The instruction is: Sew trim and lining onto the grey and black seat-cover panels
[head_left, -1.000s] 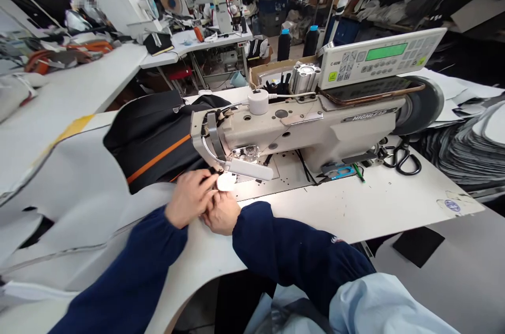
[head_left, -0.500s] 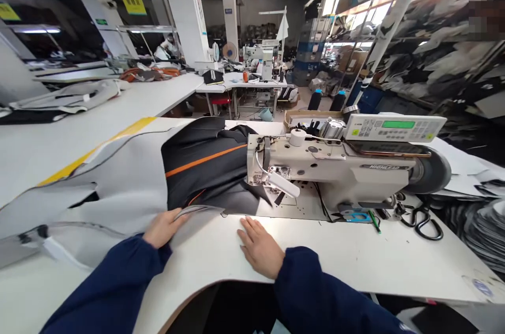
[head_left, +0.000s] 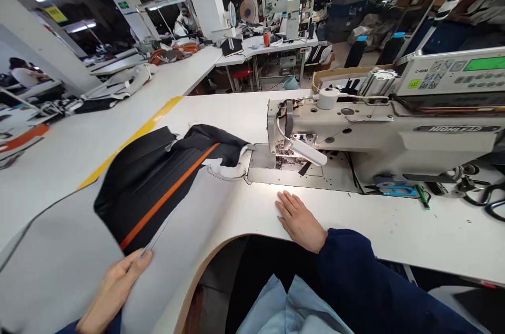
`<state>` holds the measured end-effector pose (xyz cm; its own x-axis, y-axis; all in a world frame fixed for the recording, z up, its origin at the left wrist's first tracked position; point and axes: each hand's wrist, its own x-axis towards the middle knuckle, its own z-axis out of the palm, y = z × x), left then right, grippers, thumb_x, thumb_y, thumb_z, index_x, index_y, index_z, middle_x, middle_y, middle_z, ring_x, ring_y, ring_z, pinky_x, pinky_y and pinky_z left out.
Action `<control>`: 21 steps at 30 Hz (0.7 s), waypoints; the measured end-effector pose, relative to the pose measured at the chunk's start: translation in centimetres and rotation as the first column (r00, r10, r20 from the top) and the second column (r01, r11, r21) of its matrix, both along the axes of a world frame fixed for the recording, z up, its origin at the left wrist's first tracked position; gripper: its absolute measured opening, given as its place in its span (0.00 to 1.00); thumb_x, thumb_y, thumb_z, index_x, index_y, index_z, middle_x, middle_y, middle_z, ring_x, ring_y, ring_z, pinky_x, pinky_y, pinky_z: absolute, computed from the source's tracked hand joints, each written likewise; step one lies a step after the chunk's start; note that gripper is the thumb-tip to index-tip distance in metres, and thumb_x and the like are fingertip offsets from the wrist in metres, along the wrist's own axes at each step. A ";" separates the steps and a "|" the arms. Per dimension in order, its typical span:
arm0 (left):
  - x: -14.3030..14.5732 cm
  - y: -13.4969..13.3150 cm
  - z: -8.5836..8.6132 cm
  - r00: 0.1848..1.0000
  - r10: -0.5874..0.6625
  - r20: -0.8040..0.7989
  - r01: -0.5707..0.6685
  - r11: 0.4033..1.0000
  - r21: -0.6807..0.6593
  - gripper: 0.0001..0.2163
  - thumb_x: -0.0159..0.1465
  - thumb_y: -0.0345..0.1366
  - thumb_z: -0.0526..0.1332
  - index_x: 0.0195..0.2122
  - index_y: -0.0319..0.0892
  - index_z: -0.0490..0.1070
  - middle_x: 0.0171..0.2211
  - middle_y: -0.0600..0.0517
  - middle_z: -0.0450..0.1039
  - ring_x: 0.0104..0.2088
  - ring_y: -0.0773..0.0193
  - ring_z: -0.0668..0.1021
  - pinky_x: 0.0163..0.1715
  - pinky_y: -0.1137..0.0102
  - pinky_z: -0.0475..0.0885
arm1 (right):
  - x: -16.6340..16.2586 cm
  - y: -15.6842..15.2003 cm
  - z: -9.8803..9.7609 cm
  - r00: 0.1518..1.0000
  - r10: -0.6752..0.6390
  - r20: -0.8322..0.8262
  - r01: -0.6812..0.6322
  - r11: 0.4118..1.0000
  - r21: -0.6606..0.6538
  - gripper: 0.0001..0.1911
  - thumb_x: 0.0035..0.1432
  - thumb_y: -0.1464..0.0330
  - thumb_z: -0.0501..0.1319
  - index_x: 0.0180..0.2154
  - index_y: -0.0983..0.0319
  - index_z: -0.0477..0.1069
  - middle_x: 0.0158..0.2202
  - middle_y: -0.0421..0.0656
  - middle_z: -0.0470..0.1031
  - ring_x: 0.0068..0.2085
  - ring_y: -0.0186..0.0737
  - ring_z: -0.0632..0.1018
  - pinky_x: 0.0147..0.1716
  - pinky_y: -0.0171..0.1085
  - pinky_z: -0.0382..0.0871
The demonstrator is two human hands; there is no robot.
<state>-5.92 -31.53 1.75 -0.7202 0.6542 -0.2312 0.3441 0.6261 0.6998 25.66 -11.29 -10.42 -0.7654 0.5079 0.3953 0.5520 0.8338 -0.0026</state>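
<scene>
My left hand (head_left: 118,281) pinches the edge of a large sewn cover (head_left: 169,176), black with an orange stripe on one face and light grey on the other. The cover lies across the left of the table, its far end beside the metal bed of the sewing machine (head_left: 335,129). Flat on the white table (head_left: 260,208) in front of the machine rests my right hand (head_left: 300,221), fingers stretched and holding nothing. A small lamp (head_left: 307,151) lights the needle area, where a black scrap (head_left: 304,168) lies on the bed.
Blue snips (head_left: 398,191), a green pen (head_left: 423,197) and black-handled scissors (head_left: 495,202) lie at the right. Two black thread cones (head_left: 356,52) stand behind the machine. Yellow tape (head_left: 130,142) crosses the table. Another person (head_left: 26,73) sits far left.
The cover has been drawn left, away from under the machine head, and its black face is turned more into view. My left hand moved left and nearer; the view has swung.
</scene>
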 end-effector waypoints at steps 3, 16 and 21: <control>-1.5 -0.2 0.1 0.996 0.052 0.079 -0.051 0.999 -0.016 0.26 0.46 0.61 0.60 0.33 0.42 0.75 0.22 0.53 0.75 0.24 0.58 0.76 0.23 0.70 0.73 | 0.1 0.0 0.0 1.000 -0.002 -0.003 0.002 1.000 0.003 0.19 0.65 0.69 0.46 0.52 0.70 0.66 0.58 0.57 0.62 0.61 0.53 0.61 0.55 0.52 0.63; -2.1 -1.4 -2.6 0.981 -0.066 -0.185 0.086 0.991 0.104 0.22 0.44 0.60 0.61 0.18 0.43 0.67 0.21 0.52 0.74 0.28 0.58 0.76 0.30 0.71 0.74 | 0.1 0.1 -1.0 0.999 0.011 -0.053 -0.007 0.998 0.067 0.20 0.65 0.68 0.46 0.52 0.71 0.66 0.58 0.57 0.63 0.60 0.53 0.63 0.56 0.50 0.62; -2.4 -1.5 -3.0 0.977 -0.102 -0.189 0.123 0.987 0.104 0.22 0.46 0.59 0.61 0.18 0.43 0.65 0.20 0.53 0.71 0.27 0.60 0.75 0.28 0.72 0.72 | 0.1 0.0 -1.1 0.997 0.010 -0.079 -0.006 0.999 0.048 0.19 0.65 0.69 0.47 0.52 0.70 0.67 0.59 0.57 0.62 0.61 0.52 0.62 0.56 0.50 0.61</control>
